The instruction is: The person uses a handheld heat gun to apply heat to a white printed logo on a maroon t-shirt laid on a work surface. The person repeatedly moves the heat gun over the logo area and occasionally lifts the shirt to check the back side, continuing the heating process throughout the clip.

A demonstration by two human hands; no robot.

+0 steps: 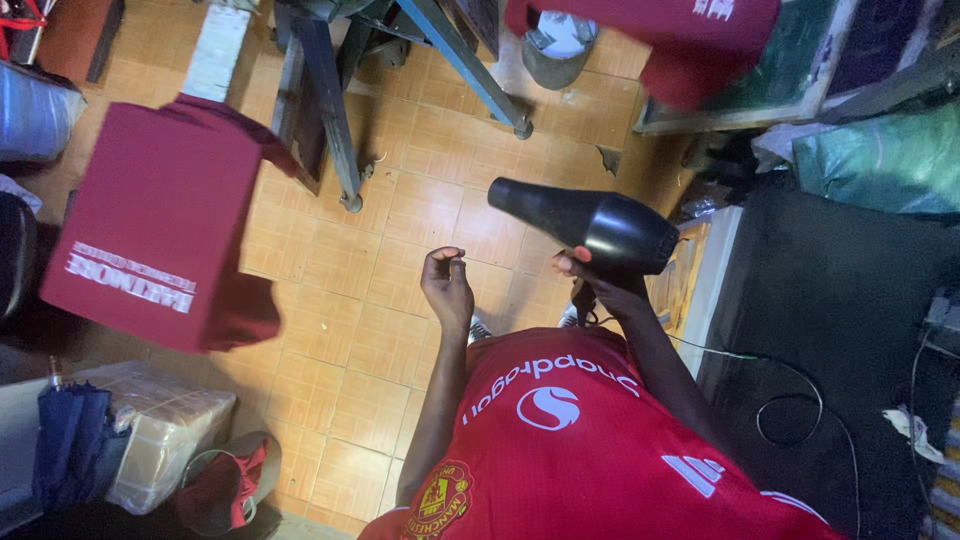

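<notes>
My right hand [598,281] grips a black hair dryer [590,222] whose nozzle points left, toward a maroon T-shirt [160,220] with white print stretched flat on a board at the left. My left hand [447,285] hangs in front of my red jersey [590,450], fingers curled in, with nothing visible in it. A second maroon T-shirt [650,40] lies at the top edge, above the dryer. The dryer's thin cord [790,400] loops over the black surface on the right.
Blue-grey metal stand legs [330,110] rise from the orange tiled floor [400,230]. A black table top [830,290] fills the right. A folded blue umbrella [70,440] and a plastic-wrapped box [165,420] sit at bottom left. A green bag [880,160] is at upper right.
</notes>
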